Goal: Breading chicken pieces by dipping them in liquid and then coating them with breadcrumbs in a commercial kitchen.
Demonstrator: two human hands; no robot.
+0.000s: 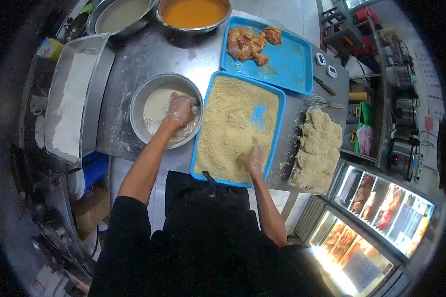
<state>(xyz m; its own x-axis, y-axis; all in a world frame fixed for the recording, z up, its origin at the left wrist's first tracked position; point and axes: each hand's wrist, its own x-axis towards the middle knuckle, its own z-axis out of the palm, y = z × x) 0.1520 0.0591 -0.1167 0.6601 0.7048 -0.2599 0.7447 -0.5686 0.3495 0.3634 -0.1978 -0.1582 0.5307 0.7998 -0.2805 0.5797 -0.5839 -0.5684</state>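
Note:
My left hand (181,109), in a clear plastic glove, is down in a round metal bowl (134,122) of white batter (158,100). Its fingers are at a batter-wet piece in the bowl; whether they grip it I cannot tell. My right hand (253,159), gloved too, has its fingers in the pale breading crumbs (219,148) of a blue tray (283,107), and its fingertips are partly hidden. Just beyond it a crumb-covered lump (237,120) lies in the breading. Raw marinated chicken pieces (245,42) sit in a second blue tray (307,63) behind.
Breaded pieces (317,148) are piled on a tray at the right, near a whisk (323,102), a knife (324,86) and two timers (331,71). A long metal pan of white flour (72,104) stands left. Bowls of orange liquid (194,13) and cloudy liquid (122,16) stand at the back.

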